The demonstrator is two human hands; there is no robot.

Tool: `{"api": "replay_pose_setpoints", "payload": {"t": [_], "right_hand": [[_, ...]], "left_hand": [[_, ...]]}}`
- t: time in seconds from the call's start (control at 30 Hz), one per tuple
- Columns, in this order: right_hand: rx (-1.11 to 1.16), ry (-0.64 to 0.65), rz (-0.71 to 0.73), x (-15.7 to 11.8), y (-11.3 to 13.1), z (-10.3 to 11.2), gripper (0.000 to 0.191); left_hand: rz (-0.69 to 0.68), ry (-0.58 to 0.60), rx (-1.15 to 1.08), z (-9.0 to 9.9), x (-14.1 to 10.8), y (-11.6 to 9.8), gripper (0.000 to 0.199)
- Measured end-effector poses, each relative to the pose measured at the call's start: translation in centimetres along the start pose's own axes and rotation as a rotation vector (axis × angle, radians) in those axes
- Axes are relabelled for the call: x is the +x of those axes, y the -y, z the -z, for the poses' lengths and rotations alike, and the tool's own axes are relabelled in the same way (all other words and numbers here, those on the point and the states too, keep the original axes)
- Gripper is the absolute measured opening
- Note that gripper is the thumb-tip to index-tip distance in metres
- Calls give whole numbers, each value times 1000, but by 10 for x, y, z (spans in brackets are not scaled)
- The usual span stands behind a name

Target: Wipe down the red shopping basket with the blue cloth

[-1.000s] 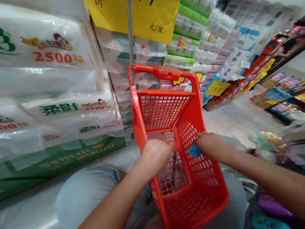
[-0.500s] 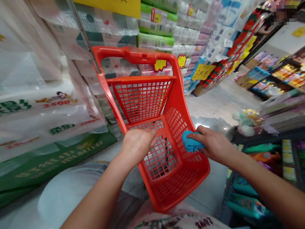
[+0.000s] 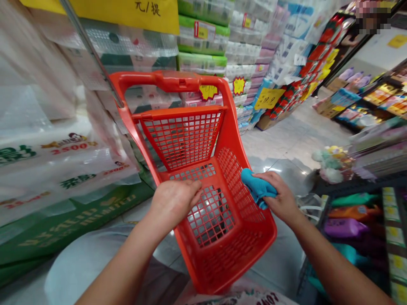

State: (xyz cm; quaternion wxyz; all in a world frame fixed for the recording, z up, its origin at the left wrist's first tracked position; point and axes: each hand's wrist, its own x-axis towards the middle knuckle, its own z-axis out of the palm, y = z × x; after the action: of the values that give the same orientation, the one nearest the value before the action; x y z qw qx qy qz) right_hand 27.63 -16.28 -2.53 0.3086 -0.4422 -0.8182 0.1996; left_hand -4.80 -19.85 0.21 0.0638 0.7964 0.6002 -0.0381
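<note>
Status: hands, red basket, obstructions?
Left hand over left side of red basket, grip unclear. Right hand holds blue cloth at right side. Possible obstruction: metal pole at far left corner.

Open gap btwn L hand (image 3: 176, 199) & R hand (image 3: 281, 195), clear drop into cart (image 3: 227, 186) to mesh floor (image 3: 211, 214); blue cloth (image 3: 258, 184) crowding R side, flap (image 3: 182, 112), handle (image 3: 170, 82) & pole (image 3: 92, 53) blocking far end.

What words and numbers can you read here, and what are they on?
"元/提": big yellow sign
"柔影": white plastic-wrapped packs
"2500": those packs too
"19.9", probably: smaller yellow sign
Too blurred: starburst tags, green printed strip, shirt
Too small: red-edged price tags
None readable: red shopping cart, blue cloth
</note>
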Motion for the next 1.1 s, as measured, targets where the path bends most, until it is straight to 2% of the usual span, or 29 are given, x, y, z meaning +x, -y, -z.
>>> {"api": "replay_pose_setpoints", "payload": {"t": [0.13, 0.2, 0.27, 0.37, 0.43, 0.5, 0.63, 0.73, 0.8, 0.87, 1.03, 1.1], "right_hand": [[0, -169, -83, -42, 12, -20, 55], [-21, -212, -115, -43, 13, -24, 53], [-50, -215, -104, -18, 7, -28, 50], [-50, -209, -43, 45, -6, -36, 47], [-64, -240, -23, 76, -9, -41, 48], [-111, -243, -21, 87, -7, -46, 51], [-265, -197, -64, 87, 0, -53, 55], [-367, -182, -102, 123, 2, -56, 53], [-380, -218, -104, 155, 3, -58, 53], [-376, -248, -101, 177, 2, -61, 54], [-380, -237, -97, 180, -2, -64, 54], [-406, -212, -128, 194, -1, -60, 54]], "left_hand": [[-25, 4, -1, -2, -4, 4, 30], [-42, 22, -4, -2, -6, 4, 32], [-58, 45, -3, -1, -7, 4, 34], [-64, 65, -10, 1, -5, 2, 33], [-62, 48, -25, 1, -5, 3, 30], [-61, 19, -46, -2, -5, 4, 26], [-95, -34, -92, -11, -7, 7, 24], [-111, -27, -108, -13, -8, 9, 23], [-106, -3, -107, -11, -8, 9, 22], [-101, 12, -111, -9, -7, 9, 22], [-110, 3, -127, -15, -5, 10, 20], [-119, 11, -125, -17, -4, 10, 20]]}}
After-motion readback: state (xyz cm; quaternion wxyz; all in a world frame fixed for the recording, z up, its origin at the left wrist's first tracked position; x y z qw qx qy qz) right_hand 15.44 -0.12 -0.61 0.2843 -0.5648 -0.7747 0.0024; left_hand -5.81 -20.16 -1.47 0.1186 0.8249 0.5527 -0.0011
